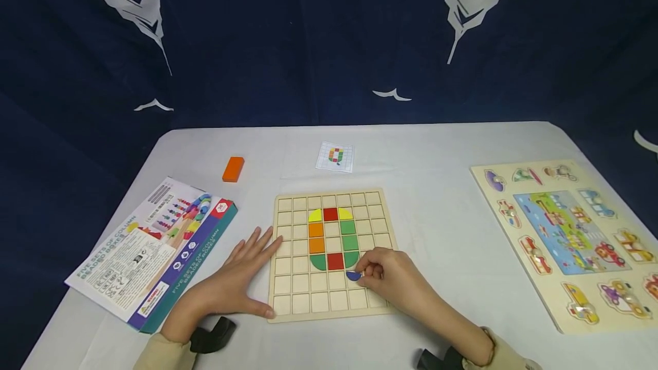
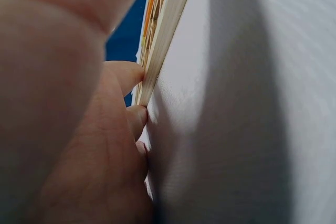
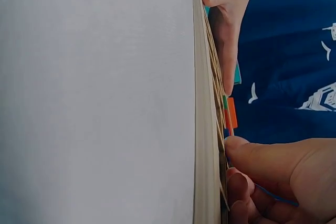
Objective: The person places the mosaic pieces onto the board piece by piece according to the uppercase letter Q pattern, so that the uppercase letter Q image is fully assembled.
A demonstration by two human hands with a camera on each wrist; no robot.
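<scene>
A square wooden grid board (image 1: pixel 288 316) lies on the white table, with red, orange, yellow and green tiles forming a ring in its cells. My right hand (image 1: pixel 396 278) pinches a blue rounded tile (image 1: pixel 353 276) between thumb and fingers, just below the green corner tile (image 1: pixel 352 259) at the ring's lower right. With fingers spread, my left hand (image 1: pixel 239 276) rests against the board's left edge, thumb near the lower corner. In the left wrist view, fingertips (image 2: pixel 137 116) touch the board's wooden side. The right wrist view shows the right thumb (image 3: pixel 252 153) low over the board.
Behind the board lies a small pattern card (image 1: pixel 335 157) showing a coloured ring. An orange block (image 1: pixel 233 169) sits at the back left. A printed box (image 1: pixel 154 250) lies beside the left forearm. A wooden picture puzzle (image 1: pixel 570 244) occupies the right side.
</scene>
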